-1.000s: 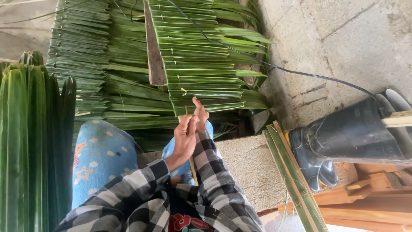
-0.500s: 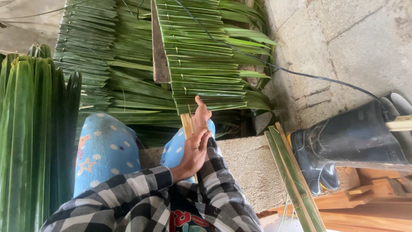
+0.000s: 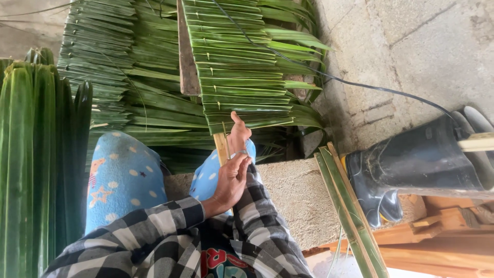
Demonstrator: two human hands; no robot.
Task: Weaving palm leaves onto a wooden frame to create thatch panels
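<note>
I see my left hand cupped loosely around the wooden slat, right hand fingers pinching the woven palm-leaf panel, black rubber boot well apart

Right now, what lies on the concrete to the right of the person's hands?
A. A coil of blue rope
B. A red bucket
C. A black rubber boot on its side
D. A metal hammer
C: a black boot lies on its side on the concrete floor, to the right of the hands, which are at the woven leaf panel.
</note>
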